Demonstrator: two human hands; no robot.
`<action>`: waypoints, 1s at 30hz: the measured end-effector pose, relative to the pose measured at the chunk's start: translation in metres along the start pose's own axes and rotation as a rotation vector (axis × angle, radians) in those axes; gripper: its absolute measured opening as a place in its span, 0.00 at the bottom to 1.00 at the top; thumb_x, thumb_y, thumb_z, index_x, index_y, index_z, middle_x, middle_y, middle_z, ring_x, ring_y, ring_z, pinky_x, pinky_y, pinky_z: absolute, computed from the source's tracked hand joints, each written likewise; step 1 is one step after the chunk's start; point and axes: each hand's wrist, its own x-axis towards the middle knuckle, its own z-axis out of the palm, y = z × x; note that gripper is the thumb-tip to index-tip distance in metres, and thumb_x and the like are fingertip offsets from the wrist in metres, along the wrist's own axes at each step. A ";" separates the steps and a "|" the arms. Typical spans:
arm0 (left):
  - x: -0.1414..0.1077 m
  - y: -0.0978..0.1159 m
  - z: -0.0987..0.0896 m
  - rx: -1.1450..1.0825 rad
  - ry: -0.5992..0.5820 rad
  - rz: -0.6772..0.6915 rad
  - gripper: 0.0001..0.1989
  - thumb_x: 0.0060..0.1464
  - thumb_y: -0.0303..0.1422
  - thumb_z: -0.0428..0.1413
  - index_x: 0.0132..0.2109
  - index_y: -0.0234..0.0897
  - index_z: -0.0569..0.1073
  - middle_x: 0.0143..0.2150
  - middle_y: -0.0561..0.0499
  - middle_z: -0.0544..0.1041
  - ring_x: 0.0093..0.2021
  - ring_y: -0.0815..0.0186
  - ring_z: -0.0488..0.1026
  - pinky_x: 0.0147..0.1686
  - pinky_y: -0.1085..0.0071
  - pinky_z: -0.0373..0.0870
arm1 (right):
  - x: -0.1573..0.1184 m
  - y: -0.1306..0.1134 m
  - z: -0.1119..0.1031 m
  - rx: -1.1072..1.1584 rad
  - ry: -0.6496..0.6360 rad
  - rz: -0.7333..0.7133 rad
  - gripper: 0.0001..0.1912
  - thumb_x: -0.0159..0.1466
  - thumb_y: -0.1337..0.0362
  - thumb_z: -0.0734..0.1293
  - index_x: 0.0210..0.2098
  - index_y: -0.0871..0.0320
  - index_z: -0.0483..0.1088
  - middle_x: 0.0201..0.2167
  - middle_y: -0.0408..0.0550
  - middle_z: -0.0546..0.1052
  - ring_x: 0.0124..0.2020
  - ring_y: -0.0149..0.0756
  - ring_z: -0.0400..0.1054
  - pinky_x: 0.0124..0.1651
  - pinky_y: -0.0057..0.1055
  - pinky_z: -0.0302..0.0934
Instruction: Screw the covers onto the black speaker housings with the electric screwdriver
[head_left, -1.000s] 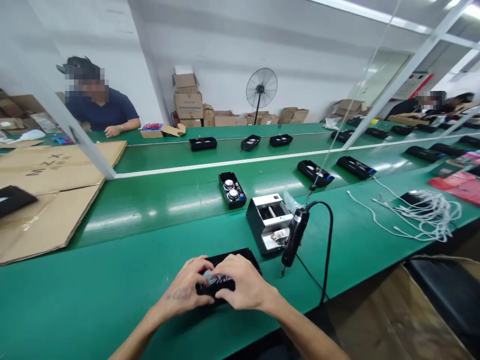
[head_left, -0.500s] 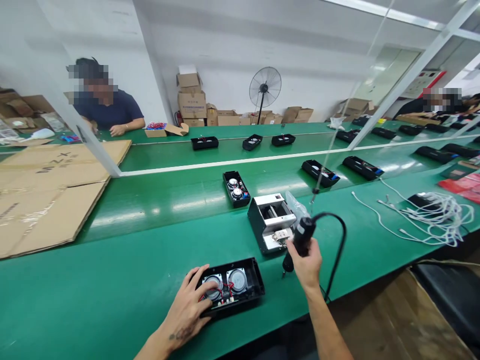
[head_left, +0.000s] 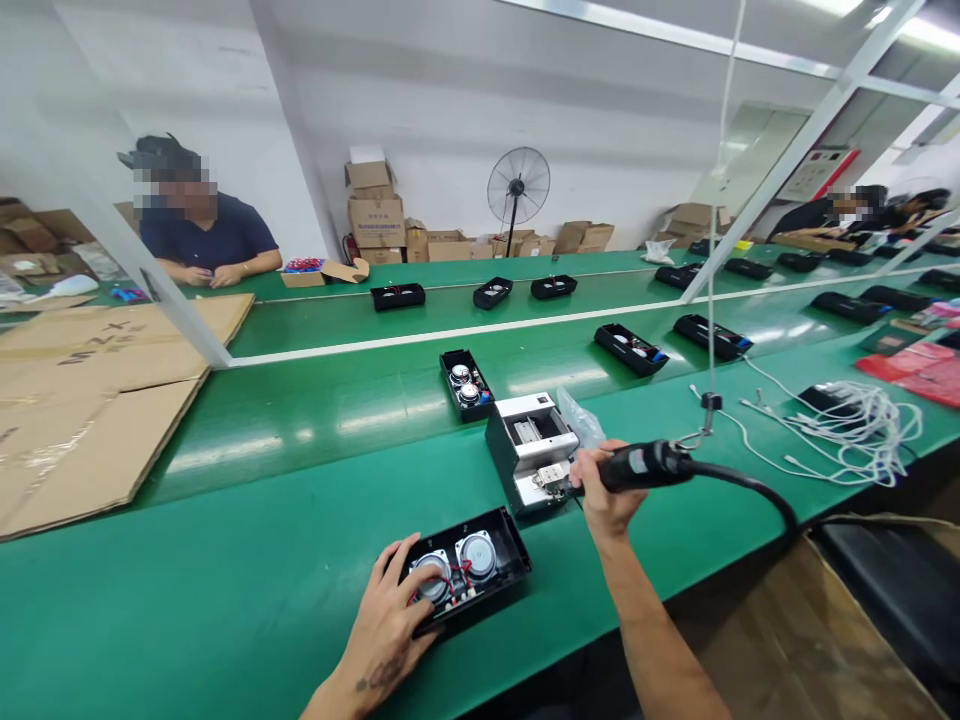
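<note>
My left hand (head_left: 397, 610) grips the left end of a black speaker housing (head_left: 517, 570) lying on the green bench. Inside it are two round silver speakers (head_left: 477, 557) with red wires. My right hand (head_left: 609, 495) is wrapped round a black electric screwdriver (head_left: 645, 466), which is held nearly level with its tip toward the screw feeder (head_left: 532, 450). The tip is partly hidden by my fingers and the feeder's front. A thick cable runs from the screwdriver's back end, near a hanging cord with a hook (head_left: 709, 402).
Another open housing (head_left: 465, 385) sits behind the feeder, with several more along the green conveyor. White cables (head_left: 862, 435) lie in a heap at right. Flattened cardboard (head_left: 97, 400) covers the left side. A co-worker (head_left: 206, 225) sits across; a fan (head_left: 517, 187) stands behind.
My right hand has swung the screwdriver from near upright, tip down, to nearly level with its tip at the screw feeder. My left hand stays on the housing.
</note>
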 end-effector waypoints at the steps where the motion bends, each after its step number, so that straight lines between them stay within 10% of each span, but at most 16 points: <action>1: 0.001 0.001 0.000 0.002 -0.004 0.001 0.10 0.50 0.35 0.71 0.31 0.43 0.76 0.50 0.51 0.82 0.68 0.43 0.66 0.64 0.44 0.64 | 0.001 0.002 0.003 -0.020 -0.018 0.018 0.18 0.61 0.56 0.75 0.40 0.53 0.63 0.16 0.29 0.70 0.15 0.30 0.63 0.27 0.33 0.62; 15: 0.001 0.002 0.003 -0.017 0.032 -0.013 0.15 0.47 0.39 0.74 0.30 0.42 0.75 0.49 0.54 0.83 0.66 0.43 0.69 0.65 0.46 0.62 | -0.075 -0.049 -0.001 0.323 -0.318 0.169 0.14 0.69 0.58 0.69 0.52 0.45 0.63 0.18 0.29 0.61 0.12 0.30 0.55 0.16 0.28 0.55; 30: 0.005 0.005 0.001 -0.007 0.089 0.030 0.17 0.44 0.36 0.75 0.30 0.42 0.74 0.48 0.55 0.82 0.67 0.45 0.66 0.65 0.48 0.60 | -0.114 -0.027 0.015 0.448 -0.428 0.196 0.12 0.73 0.63 0.68 0.53 0.45 0.65 0.23 0.32 0.64 0.17 0.26 0.58 0.21 0.23 0.59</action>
